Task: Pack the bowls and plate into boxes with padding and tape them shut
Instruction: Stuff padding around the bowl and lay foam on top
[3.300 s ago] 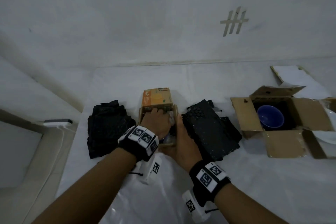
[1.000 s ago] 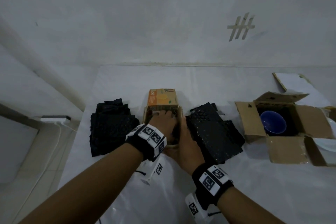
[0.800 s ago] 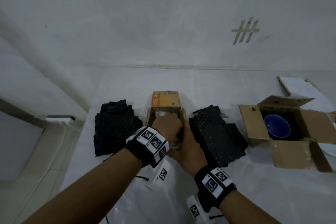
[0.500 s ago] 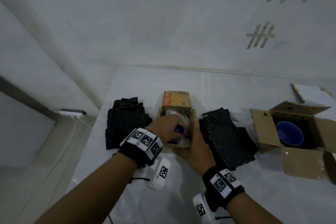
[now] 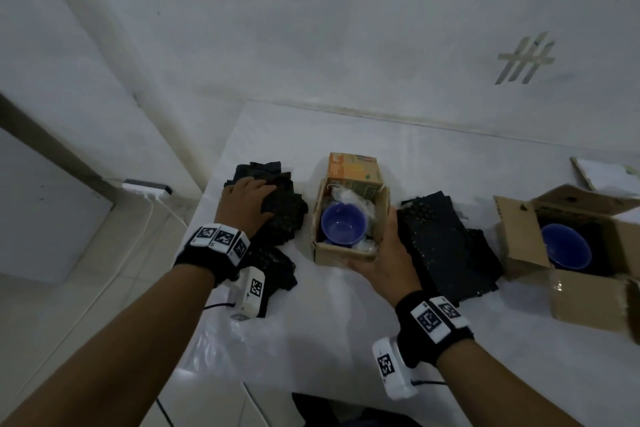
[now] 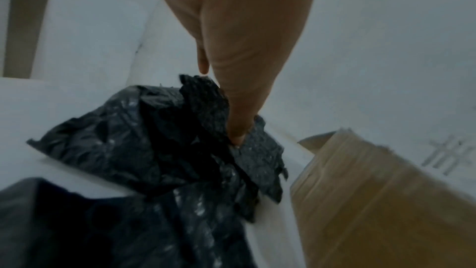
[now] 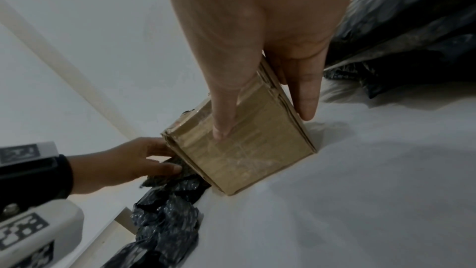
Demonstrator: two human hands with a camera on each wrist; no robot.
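A small cardboard box [image 5: 346, 253] stands open at the table's middle, holding a blue bowl [image 5: 342, 222] with white padding [image 5: 356, 199] behind it. My right hand [image 5: 372, 243] grips the box's near right corner, thumb on the front face [image 7: 242, 150] and fingers [image 7: 305, 97] down the right side. My left hand [image 5: 266, 201] is on the black bubble-wrap pile [image 5: 284, 218] left of the box. There its thumb [image 6: 235, 129] and fingers pinch a raised top sheet [image 6: 203, 97]. A larger open box [image 5: 523, 243] at the right holds a second blue bowl [image 5: 566, 251].
A second stack of black padding [image 5: 446, 246] lies just right of the small box, against my right hand. A flat white-faced board [image 5: 606, 177] lies at the far right. The table's left edge runs close beside the left pile; a power strip [image 5: 147, 187] lies on the floor below.
My left hand has come out of the small box and moved left onto the black pile, uncovering the bowl. My right hand stays on the box.
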